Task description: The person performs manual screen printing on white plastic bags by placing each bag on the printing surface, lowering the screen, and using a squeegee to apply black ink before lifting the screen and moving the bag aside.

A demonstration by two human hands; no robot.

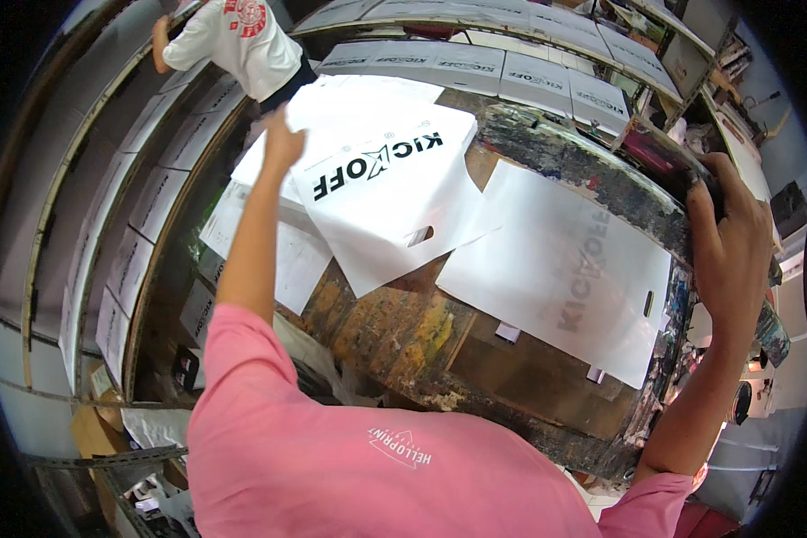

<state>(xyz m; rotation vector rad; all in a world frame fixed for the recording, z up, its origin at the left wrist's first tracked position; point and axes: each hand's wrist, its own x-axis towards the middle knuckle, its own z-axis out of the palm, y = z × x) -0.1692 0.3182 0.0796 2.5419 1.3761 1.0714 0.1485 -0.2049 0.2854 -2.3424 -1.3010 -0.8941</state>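
White plastic bags with a die-cut handle slot are lying on a paint-stained printing table [403, 332], seen from the head camera. The left hand [282, 143] is reaching far forward and pinching the corner of the printed bag [381, 193], fingers closed on its edge, probably so that the fresh black print is not touched. This bag is resting on top of a pile of other white sheets [269, 242]. The right hand [731, 238] is gripping the screen frame [655, 152] at the table's right end, fingers curled over its edge, holding it lifted. Just beside it, an unprinted-side bag [556, 260] is lying flat. Another person in a white shirt [242, 40] is working at the shelves of stacked bags [475, 63].
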